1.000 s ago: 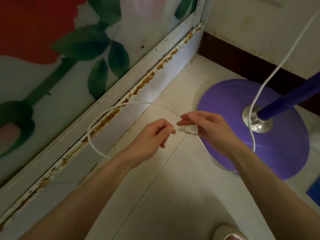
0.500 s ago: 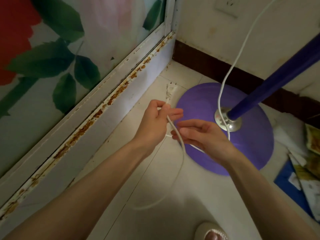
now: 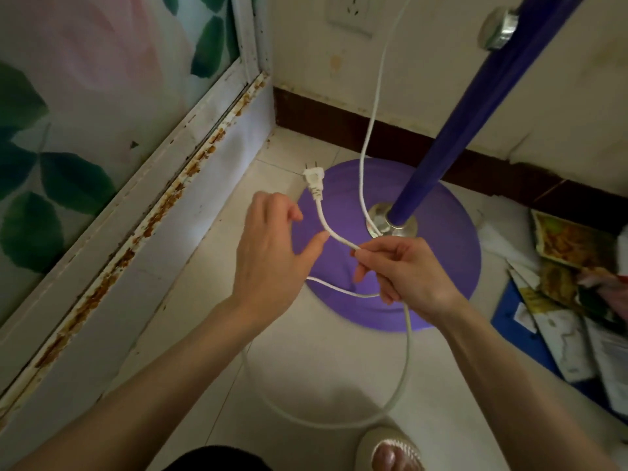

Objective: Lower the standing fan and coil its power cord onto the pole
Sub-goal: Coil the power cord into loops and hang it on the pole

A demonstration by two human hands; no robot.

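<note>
In front of the purple base (image 3: 448, 232) the cord (image 3: 339, 425) hangs in a loop. Over the base's near side the right hand (image 3: 407, 277) pinches it. I cannot tell the left hand's (image 3: 272, 253) grip. The plug (image 3: 314, 180) pokes up at the far-left edge.

A flower-printed glass panel (image 3: 85, 96) fills nine to eleven o'clock, a rust-stained track (image 3: 159, 212) along its foot. A wall socket (image 3: 350, 11) sits at twelve, dark skirting (image 3: 323, 120) beneath it. At three, papers (image 3: 564, 338) lie heaped over a blue board (image 3: 509, 317). My slipper (image 3: 390, 447) pokes in at six.
</note>
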